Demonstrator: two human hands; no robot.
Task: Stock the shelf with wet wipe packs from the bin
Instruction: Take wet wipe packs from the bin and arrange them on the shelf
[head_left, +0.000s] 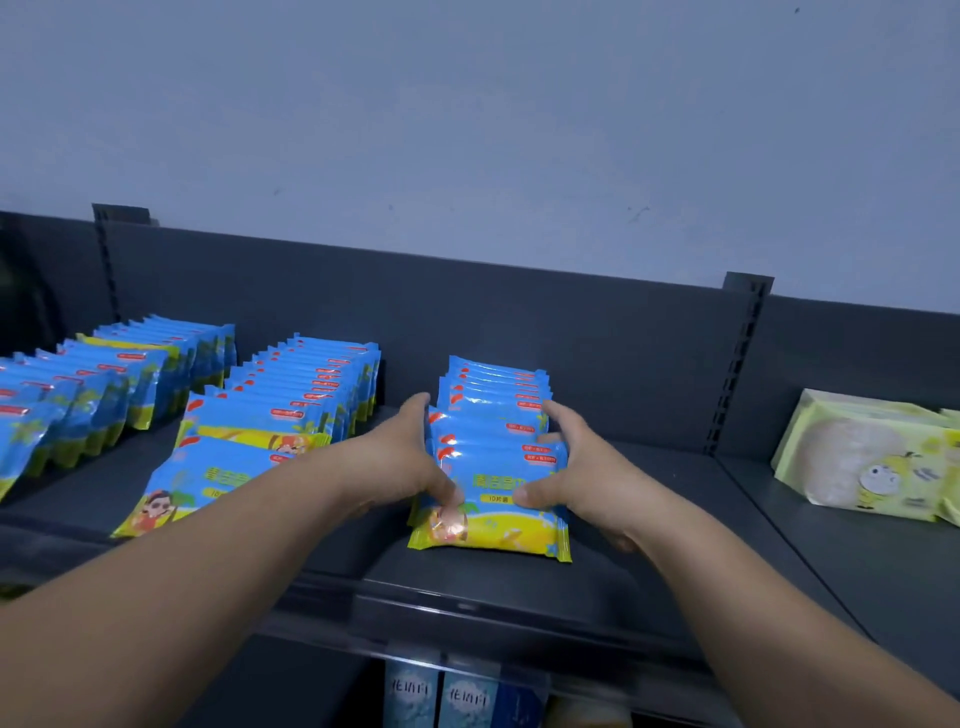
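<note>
Two long rows of wet wipe packs (306, 395) stand on the shelf (649, 499), and a shorter third row (493, 405) sits mid-shelf — left hand (400, 462) and right hand (576, 467) clasping its sides, thumbs on the front pack (493, 525) — so space is left to fill; bin unseen.

In the centre of the frame, a left hand (400, 457) and a right hand (576, 467) hold a row of wet wipe packs (496, 410) from either side, with the fingers along its flanks and both thumbs on the front pack (493, 525), which leans back. The row stands on a dark grey shelf (597, 592). At centre left stands a second row (306, 395), and a third row (119, 379) runs off the left edge. At the right edge lie pale green packs (857, 457). Blue boxes (436, 696) show below the shelf at bottom centre.
</note>
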